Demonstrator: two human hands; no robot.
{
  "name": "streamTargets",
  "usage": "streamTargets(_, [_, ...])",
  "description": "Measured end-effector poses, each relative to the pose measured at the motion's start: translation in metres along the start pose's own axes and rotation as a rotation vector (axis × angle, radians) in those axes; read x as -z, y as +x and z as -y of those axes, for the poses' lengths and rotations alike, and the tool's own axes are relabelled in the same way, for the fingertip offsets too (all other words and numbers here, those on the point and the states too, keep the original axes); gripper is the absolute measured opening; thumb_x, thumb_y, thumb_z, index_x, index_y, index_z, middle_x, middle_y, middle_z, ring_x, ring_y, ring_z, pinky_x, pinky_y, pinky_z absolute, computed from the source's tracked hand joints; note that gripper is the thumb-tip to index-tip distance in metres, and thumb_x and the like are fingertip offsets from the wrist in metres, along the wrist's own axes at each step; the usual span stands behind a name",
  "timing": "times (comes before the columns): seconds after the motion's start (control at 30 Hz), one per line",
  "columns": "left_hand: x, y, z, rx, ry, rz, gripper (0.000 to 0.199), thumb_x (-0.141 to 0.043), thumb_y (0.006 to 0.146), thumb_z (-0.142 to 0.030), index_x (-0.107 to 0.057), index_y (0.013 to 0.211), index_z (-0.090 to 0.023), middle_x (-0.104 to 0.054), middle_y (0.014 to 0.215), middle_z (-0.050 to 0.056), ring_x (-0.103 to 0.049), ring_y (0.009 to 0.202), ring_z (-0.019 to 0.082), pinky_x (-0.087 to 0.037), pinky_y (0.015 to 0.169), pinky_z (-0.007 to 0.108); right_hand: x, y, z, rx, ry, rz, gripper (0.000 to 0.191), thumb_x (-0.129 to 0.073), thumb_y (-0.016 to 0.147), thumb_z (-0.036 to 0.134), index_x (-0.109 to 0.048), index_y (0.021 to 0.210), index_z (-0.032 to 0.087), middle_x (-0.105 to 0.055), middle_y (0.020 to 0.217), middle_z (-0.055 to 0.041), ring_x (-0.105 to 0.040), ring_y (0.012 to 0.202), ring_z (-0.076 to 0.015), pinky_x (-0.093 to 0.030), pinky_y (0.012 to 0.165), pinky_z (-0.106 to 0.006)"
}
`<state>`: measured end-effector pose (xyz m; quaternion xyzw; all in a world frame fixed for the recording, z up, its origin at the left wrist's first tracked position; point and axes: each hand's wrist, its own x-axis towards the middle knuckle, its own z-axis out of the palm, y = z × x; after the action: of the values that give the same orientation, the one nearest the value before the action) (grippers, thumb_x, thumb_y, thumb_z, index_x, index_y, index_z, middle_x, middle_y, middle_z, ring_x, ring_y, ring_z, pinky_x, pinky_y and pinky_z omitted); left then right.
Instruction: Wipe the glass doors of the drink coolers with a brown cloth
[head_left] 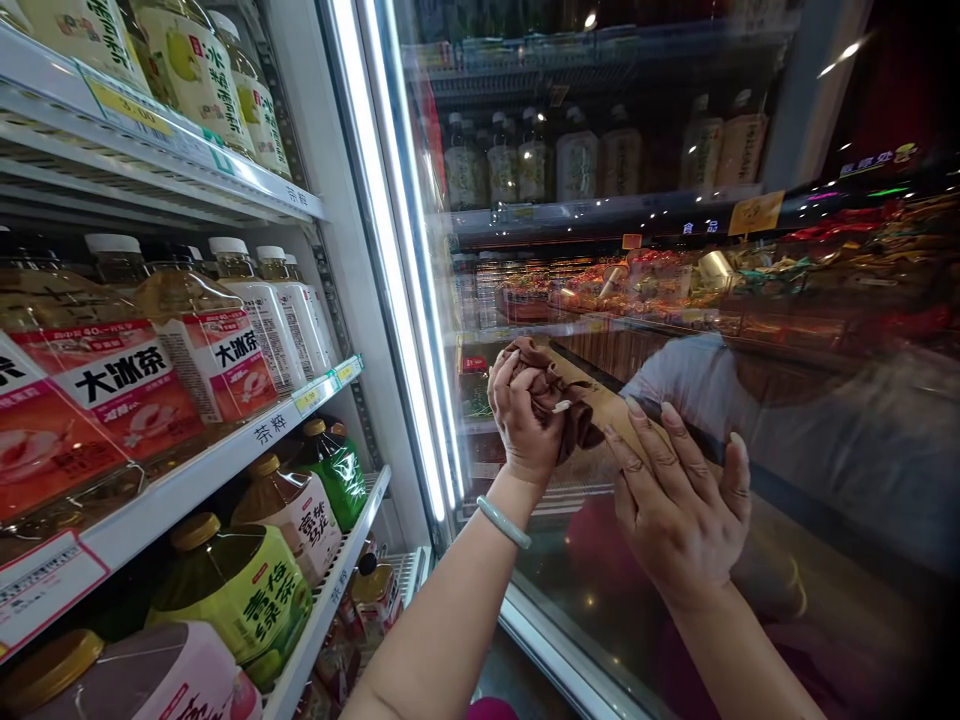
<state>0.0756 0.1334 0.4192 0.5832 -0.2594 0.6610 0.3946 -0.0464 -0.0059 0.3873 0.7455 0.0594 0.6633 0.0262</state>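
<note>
My left hand (529,415), with a pale green bangle (504,522) on its wrist, is closed on a crumpled brown cloth (577,430) at the glass door (555,580). The cloth bunches out beyond the fingers, towards the right. My right hand (679,500) is held at the same door, lower and to the right. Its fingers are stretched out and apart, and no object shows in it. Whether its palm touches the glass is hidden.
On the left, cooler shelves (259,435) hold rows of drink bottles (225,345). A bright light strip (397,250) runs down the cooler's frame beside the door. Reflections of bottles, shop displays and a person's clothing cover the glass.
</note>
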Motion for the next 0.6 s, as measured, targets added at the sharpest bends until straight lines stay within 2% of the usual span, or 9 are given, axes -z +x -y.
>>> streamTargets(0.07, [0.001, -0.01, -0.004, 0.051, 0.002, -0.016, 0.042, -0.066, 0.095, -0.052, -0.059, 0.124, -0.023, -0.057, 0.144, 0.016, -0.049, 0.146, 0.033, -0.042, 0.122, 0.057, 0.001, -0.002, -0.001, 0.001, 0.0, 0.005, 0.048, -0.07, 0.095, 0.02, -0.064, 0.14, 0.035, -0.059, 0.152, 0.0048, -0.051, 0.148, -0.0196, -0.016, 0.136, -0.044])
streamTargets(0.17, [0.008, -0.054, -0.026, 0.094, 0.027, 0.033, 0.039, -0.066, 0.095, -0.048, -0.058, 0.124, -0.022, -0.054, 0.146, 0.017, -0.044, 0.15, 0.034, -0.04, 0.124, 0.059, -0.001, -0.002, -0.001, -0.004, -0.014, 0.003, 0.048, -0.069, 0.096, 0.023, -0.062, 0.143, 0.034, -0.059, 0.152, 0.005, -0.05, 0.149, -0.0193, -0.014, 0.136, -0.043])
streamTargets(0.23, [0.013, -0.082, -0.039, 0.066, 0.029, 0.091, 0.031, -0.062, 0.097, -0.039, -0.058, 0.122, -0.022, -0.055, 0.144, 0.015, -0.043, 0.151, 0.033, -0.039, 0.125, 0.06, -0.003, 0.0, 0.0, -0.007, -0.028, 0.003, 0.048, -0.066, 0.098, 0.022, -0.061, 0.145, 0.033, -0.058, 0.153, 0.0046, -0.049, 0.149, -0.0194, -0.012, 0.137, -0.044])
streamTargets(0.3, [0.016, -0.09, -0.041, -0.012, 0.003, 0.124, 0.027, -0.061, 0.096, -0.031, -0.058, 0.121, -0.023, -0.057, 0.141, 0.014, -0.043, 0.151, 0.032, -0.038, 0.126, 0.059, -0.004, 0.001, 0.002, -0.005, -0.043, 0.0, 0.049, -0.064, 0.099, 0.019, -0.06, 0.145, 0.032, -0.057, 0.153, 0.0042, -0.049, 0.15, -0.0196, -0.011, 0.137, -0.044])
streamTargets(0.37, [0.015, -0.075, -0.031, -0.108, -0.022, 0.134, 0.026, -0.062, 0.095, -0.029, -0.059, 0.121, -0.023, -0.058, 0.14, 0.013, -0.044, 0.151, 0.032, -0.038, 0.126, 0.059, -0.005, 0.002, 0.003, 0.001, -0.056, -0.003, 0.05, -0.065, 0.098, 0.018, -0.06, 0.145, 0.033, -0.057, 0.154, 0.0038, -0.049, 0.15, -0.0201, -0.011, 0.137, -0.045])
streamTargets(0.43, [0.012, -0.044, -0.013, -0.157, -0.018, 0.118, 0.027, -0.063, 0.096, -0.032, -0.061, 0.121, -0.024, -0.059, 0.141, 0.013, -0.043, 0.152, 0.032, -0.038, 0.126, 0.058, -0.005, 0.002, 0.004, 0.008, -0.057, -0.002, 0.051, -0.067, 0.096, 0.019, -0.061, 0.144, 0.034, -0.057, 0.153, 0.0037, -0.049, 0.149, -0.0208, -0.013, 0.136, -0.046])
streamTargets(0.53, [0.008, -0.005, 0.01, -0.087, 0.026, 0.062, 0.033, -0.062, 0.098, -0.042, -0.06, 0.124, -0.023, -0.058, 0.146, 0.016, -0.044, 0.151, 0.032, -0.039, 0.125, 0.057, -0.004, 0.0, 0.004, 0.014, -0.042, 0.007, 0.05, -0.07, 0.095, 0.021, -0.062, 0.143, 0.035, -0.058, 0.152, 0.0036, -0.05, 0.149, -0.0213, -0.016, 0.136, -0.046])
streamTargets(0.6, [0.008, -0.005, 0.011, -0.046, 0.033, 0.045, 0.038, -0.062, 0.098, -0.047, -0.059, 0.126, -0.022, -0.058, 0.145, 0.017, -0.047, 0.149, 0.032, -0.041, 0.124, 0.056, -0.003, 0.0, 0.003, 0.009, -0.037, 0.007, 0.049, -0.069, 0.095, 0.021, -0.063, 0.142, 0.034, -0.059, 0.151, 0.0031, -0.051, 0.148, -0.0214, -0.016, 0.135, -0.046])
